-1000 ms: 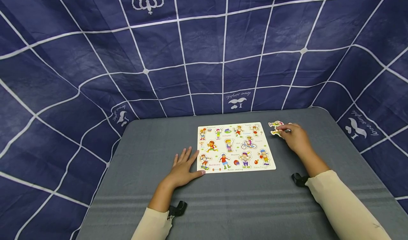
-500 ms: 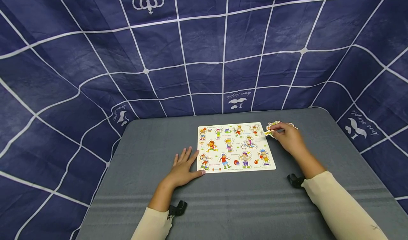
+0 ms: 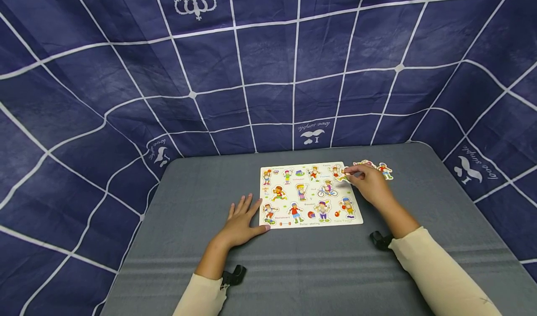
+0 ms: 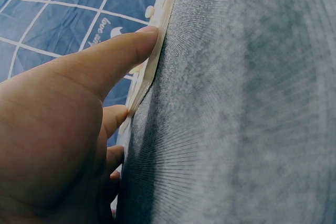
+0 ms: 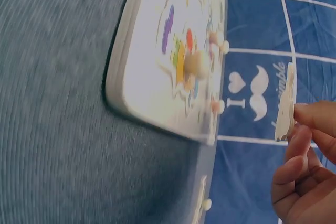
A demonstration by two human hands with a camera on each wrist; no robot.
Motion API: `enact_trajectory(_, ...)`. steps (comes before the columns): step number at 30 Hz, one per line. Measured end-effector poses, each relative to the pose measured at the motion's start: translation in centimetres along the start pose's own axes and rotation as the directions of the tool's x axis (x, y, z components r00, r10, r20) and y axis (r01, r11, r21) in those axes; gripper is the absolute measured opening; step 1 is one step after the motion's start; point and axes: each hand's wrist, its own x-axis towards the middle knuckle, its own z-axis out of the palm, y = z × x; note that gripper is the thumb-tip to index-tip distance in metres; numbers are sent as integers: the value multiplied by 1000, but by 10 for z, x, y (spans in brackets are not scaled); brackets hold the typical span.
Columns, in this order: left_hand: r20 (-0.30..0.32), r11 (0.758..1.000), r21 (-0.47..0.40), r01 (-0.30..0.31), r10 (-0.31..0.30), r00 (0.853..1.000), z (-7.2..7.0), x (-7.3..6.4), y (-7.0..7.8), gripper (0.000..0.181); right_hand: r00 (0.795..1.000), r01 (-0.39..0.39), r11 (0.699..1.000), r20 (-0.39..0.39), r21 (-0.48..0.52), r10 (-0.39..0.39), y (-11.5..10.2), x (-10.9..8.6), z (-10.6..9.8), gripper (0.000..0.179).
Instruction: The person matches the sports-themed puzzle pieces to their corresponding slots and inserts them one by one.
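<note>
A white wooden puzzle board (image 3: 310, 216) lies flat, its cartoon sports figures fitted with small knobs. My left hand (image 3: 238, 225) rests spread on the table at the board's left side; in the left wrist view the thumb (image 4: 126, 51) touches the board's edge. Over the board's upper right part, my right hand (image 3: 370, 184) pinches a puzzle piece (image 3: 345, 174) between thumb and fingertips. Seen nearly edge-on in the right wrist view, that piece (image 5: 286, 106) is raised above the board; its picture is turned away there.
Two loose puzzle pieces lie on the table right of the board: one (image 3: 384, 171) in plain sight, another (image 3: 363, 162) partly behind my right hand. A grey cloth covers the table (image 3: 302, 269). Behind it hangs a navy curtain (image 3: 268, 64) with white lines.
My right hand has lifted a puzzle piece from the table right of the board and carried it left over the board's edge. The left hand has stayed still.
</note>
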Motion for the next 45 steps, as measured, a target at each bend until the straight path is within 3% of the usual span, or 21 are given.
enact_trajectory(31,1,1000,-2,3,-3,1000,1,0,-1,93,995,18,987,96,157,-33,-43,-3,43,14)
enact_trajectory(45,3,1000,-6,1,-1,1000,3,2,-2,93,988,-3,986,154,167,-23,-59,-4,62,13)
